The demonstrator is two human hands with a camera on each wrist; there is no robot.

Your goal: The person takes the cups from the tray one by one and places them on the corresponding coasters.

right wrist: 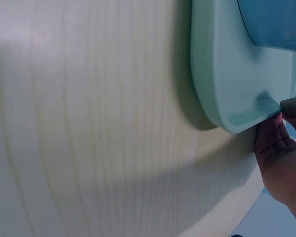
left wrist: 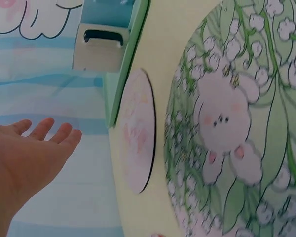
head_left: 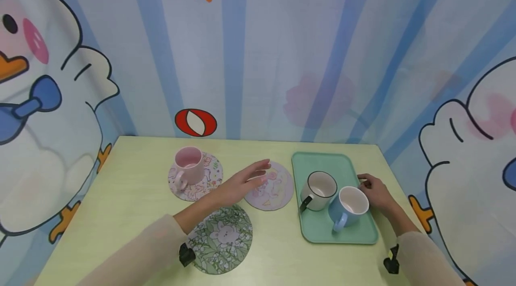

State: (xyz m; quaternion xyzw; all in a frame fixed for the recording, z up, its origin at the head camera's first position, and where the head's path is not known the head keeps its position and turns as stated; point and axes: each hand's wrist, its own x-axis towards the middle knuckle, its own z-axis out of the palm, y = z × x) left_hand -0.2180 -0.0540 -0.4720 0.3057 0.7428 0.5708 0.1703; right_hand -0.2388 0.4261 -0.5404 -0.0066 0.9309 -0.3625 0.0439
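Note:
Along its right side, a mint-green tray [head_left: 322,233] is pinched at the rim by my right hand [head_left: 375,192]. The right wrist view shows the thumb over the tray's edge [right wrist: 227,106] and fingers beneath it. On the tray stand a white mug [head_left: 317,201] with a dark rim and black handle, and a light blue mug [head_left: 346,215] close to my right hand. My left hand [head_left: 238,187] holds nothing. Its fingers stretch toward the tray, above a lilac round placemat [head_left: 278,193]; in the left wrist view this hand [left wrist: 32,155] shows loosely extended fingers.
A pink mug [head_left: 194,172] stands on a pink patterned round placemat [head_left: 212,167] at the back left. Nearer the front lies a green round placemat [head_left: 225,250] with a bunny, partly under my left forearm. A cartoon-duck curtain [head_left: 266,53] hangs behind the pale yellow table [head_left: 133,187].

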